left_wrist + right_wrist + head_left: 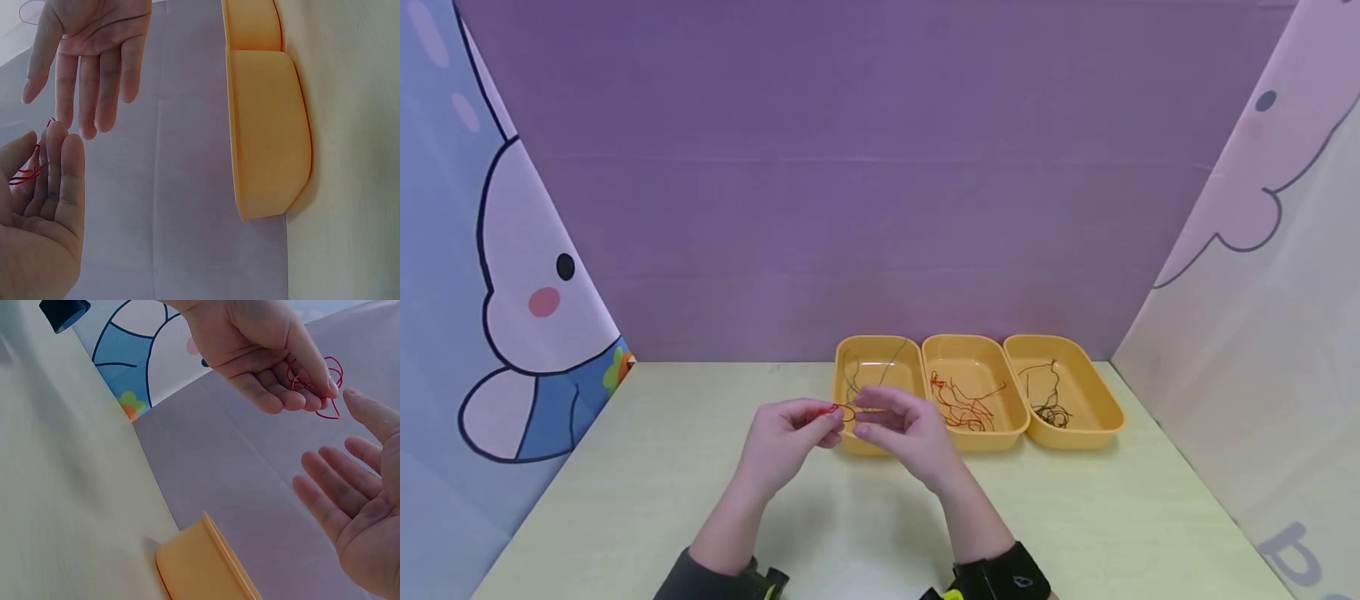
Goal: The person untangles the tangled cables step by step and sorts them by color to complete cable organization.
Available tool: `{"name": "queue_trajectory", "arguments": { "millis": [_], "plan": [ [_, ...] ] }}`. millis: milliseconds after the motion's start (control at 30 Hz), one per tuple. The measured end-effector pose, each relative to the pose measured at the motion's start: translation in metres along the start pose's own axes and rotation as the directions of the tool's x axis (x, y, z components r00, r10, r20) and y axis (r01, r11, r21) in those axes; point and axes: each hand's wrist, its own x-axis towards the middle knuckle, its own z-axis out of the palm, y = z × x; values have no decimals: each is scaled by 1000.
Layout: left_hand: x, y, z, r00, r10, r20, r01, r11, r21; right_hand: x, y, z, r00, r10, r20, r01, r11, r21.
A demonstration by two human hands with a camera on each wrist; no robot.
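Between thumb and fingers my left hand pinches a thin red string, bunched into loose loops that stick out past the fingertips. My right hand is held just to its right, fingers extended and thumb apart, with nothing in it. In the right wrist view the right hand faces the string from a small distance. Both hands are raised in front of the left yellow tray, partly covering it in the head view. Thin greyish strings lie in that tray.
The middle yellow tray holds a tangle of red strings. Dark strings lie bunched in the right yellow tray. All three trays stand side by side on a pale table, before a purple backdrop.
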Motion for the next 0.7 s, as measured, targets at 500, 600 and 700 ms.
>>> {"name": "queue_trajectory", "arguments": {
  "millis": [500, 600, 700],
  "plan": [
    [-2, -1, 8, 999, 28, 18, -28, 1000, -4, 2, 3, 3, 999, 9, -54, -9, 1000, 11],
    [-1, -1, 9, 999, 28, 22, -28, 1000, -3, 1, 2, 2, 998, 9, -55, -9, 1000, 2],
    [-1, -1, 8, 999, 23, 35, -23, 1000, 9, 1, 1, 1, 997, 18, -71, -19, 1000, -16]
  ]
}}
